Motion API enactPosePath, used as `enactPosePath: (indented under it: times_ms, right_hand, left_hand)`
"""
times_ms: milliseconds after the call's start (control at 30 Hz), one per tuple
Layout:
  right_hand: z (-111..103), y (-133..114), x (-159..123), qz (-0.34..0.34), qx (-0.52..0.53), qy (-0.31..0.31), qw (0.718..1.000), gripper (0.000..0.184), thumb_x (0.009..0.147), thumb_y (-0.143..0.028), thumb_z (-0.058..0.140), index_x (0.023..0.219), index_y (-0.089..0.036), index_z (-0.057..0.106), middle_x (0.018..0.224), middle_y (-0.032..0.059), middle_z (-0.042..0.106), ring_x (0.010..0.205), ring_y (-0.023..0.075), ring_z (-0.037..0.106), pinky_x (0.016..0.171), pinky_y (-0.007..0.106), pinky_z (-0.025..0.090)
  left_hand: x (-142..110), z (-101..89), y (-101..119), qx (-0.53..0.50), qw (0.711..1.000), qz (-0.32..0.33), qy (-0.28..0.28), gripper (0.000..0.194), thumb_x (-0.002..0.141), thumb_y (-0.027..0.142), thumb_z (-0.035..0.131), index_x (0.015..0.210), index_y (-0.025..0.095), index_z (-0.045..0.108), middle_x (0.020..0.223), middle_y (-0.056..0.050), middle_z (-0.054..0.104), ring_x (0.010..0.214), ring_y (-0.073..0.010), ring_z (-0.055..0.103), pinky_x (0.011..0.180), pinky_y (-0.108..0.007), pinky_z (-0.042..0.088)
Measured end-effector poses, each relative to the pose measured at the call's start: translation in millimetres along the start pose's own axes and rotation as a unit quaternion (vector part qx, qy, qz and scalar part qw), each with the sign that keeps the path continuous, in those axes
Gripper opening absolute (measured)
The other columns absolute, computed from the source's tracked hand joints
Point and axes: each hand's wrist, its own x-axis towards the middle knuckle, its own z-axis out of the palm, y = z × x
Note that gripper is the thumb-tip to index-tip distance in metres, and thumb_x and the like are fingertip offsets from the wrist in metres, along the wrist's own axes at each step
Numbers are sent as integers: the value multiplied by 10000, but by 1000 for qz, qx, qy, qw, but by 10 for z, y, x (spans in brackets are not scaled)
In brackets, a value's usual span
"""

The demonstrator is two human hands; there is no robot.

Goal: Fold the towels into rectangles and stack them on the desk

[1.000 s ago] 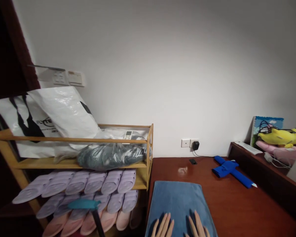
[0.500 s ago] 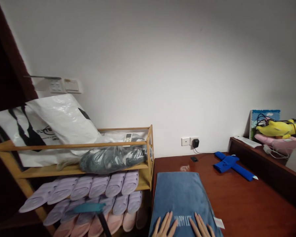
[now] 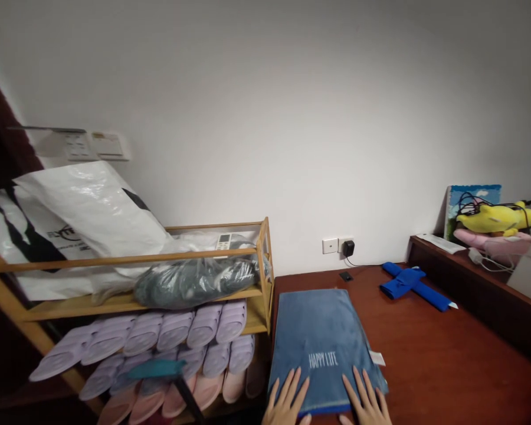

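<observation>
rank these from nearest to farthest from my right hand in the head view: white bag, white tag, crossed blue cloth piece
From the right hand, nearest first:
1. White tag, just beyond the fingers, on the right edge of the blue-grey cloth item.
2. Crossed blue cloth piece, farther back on the desk, to the right.
3. White bag, far left on the rack.
</observation>
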Motion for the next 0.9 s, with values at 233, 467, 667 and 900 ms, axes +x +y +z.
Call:
enactPosePath:
  times_ms: [233, 467, 667, 900]
  right_hand:
    - [-411, -83, 771, -31, 47, -56, 997, 601, 874, -614, 241, 1410, -343, 251, 1520, 15, 218, 1399, 233, 161, 1108, 499, 224]
    - [-218, -110, 632, 37, 6, -23, 999, 678, 845, -672, 204, 1404, -303, 309, 1509, 60, 265, 1397, 281, 168, 1090, 522, 237]
    - [-199, -52, 799, 29, 11, -39, 999, 654, 858, -656, 186, 1409, -319, 286, 1521, 40, 233, 1401, 261, 159, 1094, 513, 228]
    - [-169, 12, 708, 6, 34, -15, 999, 630, 865, -634, 236, 1411, -323, 286, 1525, 54, 220, 1402, 251, 162, 1092, 513, 229]
  left_hand:
    - [689, -423, -163, -56, 986, -117, -109, 573, 921, 458, 359, 1441, 337, 151, 1527, -17, 146, 1396, -249, 145, 1115, -537, 209]
    - [531, -299, -80, -81, 983, -113, -116, 569, 936, 517, 235, 1450, 322, 90, 1533, -13, 116, 1400, -224, 128, 1122, -514, 211]
    - [650, -279, -145, -87, 976, -138, -143, 585, 930, 536, 211, 1452, 278, 155, 1530, -36, 133, 1402, -219, 115, 1129, -520, 173]
    - [649, -141, -33, -37, 982, -157, -95, 576, 931, 493, 278, 1452, 285, 145, 1530, -49, 156, 1398, -244, 146, 1113, -514, 220]
